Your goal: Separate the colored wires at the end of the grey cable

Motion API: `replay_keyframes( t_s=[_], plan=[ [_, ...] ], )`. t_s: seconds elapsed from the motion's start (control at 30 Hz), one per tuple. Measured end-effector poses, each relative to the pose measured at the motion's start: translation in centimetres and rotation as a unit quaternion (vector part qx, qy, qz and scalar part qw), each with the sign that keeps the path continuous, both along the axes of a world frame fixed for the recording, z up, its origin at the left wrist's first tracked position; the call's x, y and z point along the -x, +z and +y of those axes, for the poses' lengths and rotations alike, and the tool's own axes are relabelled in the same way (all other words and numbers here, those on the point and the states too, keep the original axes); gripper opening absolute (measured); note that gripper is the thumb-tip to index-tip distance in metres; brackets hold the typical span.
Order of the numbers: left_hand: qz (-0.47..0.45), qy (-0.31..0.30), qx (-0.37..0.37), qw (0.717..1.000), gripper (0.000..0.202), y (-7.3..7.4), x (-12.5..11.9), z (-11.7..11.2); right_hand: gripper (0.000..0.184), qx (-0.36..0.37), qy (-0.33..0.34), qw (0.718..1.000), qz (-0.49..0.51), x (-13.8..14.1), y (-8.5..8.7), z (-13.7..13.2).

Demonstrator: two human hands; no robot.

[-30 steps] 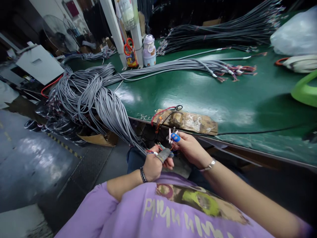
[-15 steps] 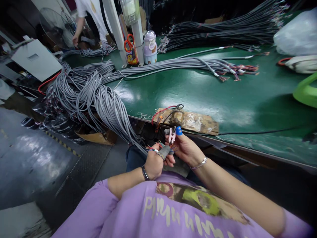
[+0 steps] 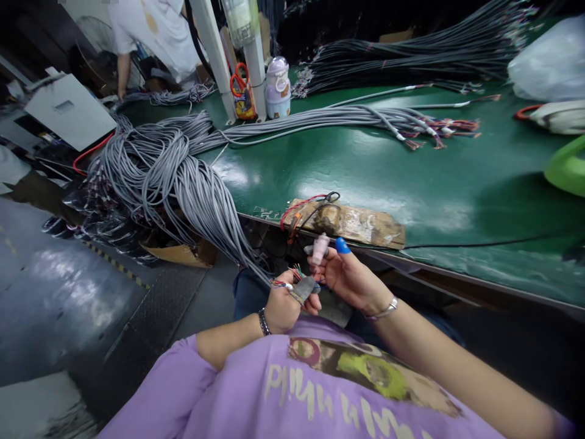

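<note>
My left hand (image 3: 280,310) is closed around the end of a grey cable, whose stripped coloured wires (image 3: 297,272) fan out above the fingers. A grey cover (image 3: 303,289) wraps its thumb. Close on the right, my right hand (image 3: 354,277) carries a small pink clip (image 3: 320,249) against its curled fingers, beside a grey piece I cannot make out. The right thumb wears a blue finger cot (image 3: 342,246) and stands apart from the clip. Thin wires lie between the two hands; whether the right fingers pinch them, I cannot tell.
A taped wooden block (image 3: 365,225) with red and black leads sits at the front edge of the green bench (image 3: 457,195). Grey cables (image 3: 183,164) hang off the left side. Behind stand a purple bottle (image 3: 278,88) and orange-handled scissors (image 3: 239,79). A person (image 3: 150,36) works back left.
My right hand has shifted slightly right, and its thumb has come off the pink clip, which has turned. My left hand has barely moved. The person behind leans further left.
</note>
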State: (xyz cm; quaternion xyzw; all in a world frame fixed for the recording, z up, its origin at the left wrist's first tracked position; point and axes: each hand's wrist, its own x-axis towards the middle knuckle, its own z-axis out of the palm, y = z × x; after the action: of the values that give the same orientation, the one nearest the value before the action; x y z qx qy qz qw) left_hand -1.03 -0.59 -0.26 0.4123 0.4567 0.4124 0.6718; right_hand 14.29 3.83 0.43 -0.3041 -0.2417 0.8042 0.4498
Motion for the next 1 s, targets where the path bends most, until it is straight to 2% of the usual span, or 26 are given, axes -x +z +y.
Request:
replay_keyframes(
  t_s=[0.23, 0.37, 0.53, 0.67, 0.87, 1.0],
  plan=[
    [0.008, 0.041, -0.036, 0.998, 0.046, -0.1, 0.1, 0.2, 0.048, 0.006, 0.020, 1.000, -0.011, -0.3, -0.1, -0.1],
    [0.023, 0.041, -0.042, 0.998, 0.048, 0.5, 0.1, 0.3, 0.048, 0.000, 0.019, 0.999, -0.036, 0.0, 0.2, 0.1],
    [0.050, 0.014, -0.035, 0.998, 0.049, 1.4, 0.2, 0.2, 0.044, -0.044, 0.111, 0.986, -0.113, -0.5, 1.2, -0.2],
    [0.059, -0.010, -0.031, 0.998, 0.050, 1.2, 0.2, 0.3, 0.042, -0.075, 0.104, 0.977, -0.172, -0.9, 1.3, -0.2],
    [0.068, -0.141, 0.015, 0.988, 0.050, 1.3, 0.4, 0.5, 0.046, -0.115, 0.146, 0.955, -0.231, -1.0, 1.4, -0.3],
    [0.058, -0.138, 0.011, 0.989, 0.050, 2.0, 0.5, 0.2, 0.045, -0.092, 0.114, 0.967, -0.210, -1.1, 0.7, -0.1]
  ],
)
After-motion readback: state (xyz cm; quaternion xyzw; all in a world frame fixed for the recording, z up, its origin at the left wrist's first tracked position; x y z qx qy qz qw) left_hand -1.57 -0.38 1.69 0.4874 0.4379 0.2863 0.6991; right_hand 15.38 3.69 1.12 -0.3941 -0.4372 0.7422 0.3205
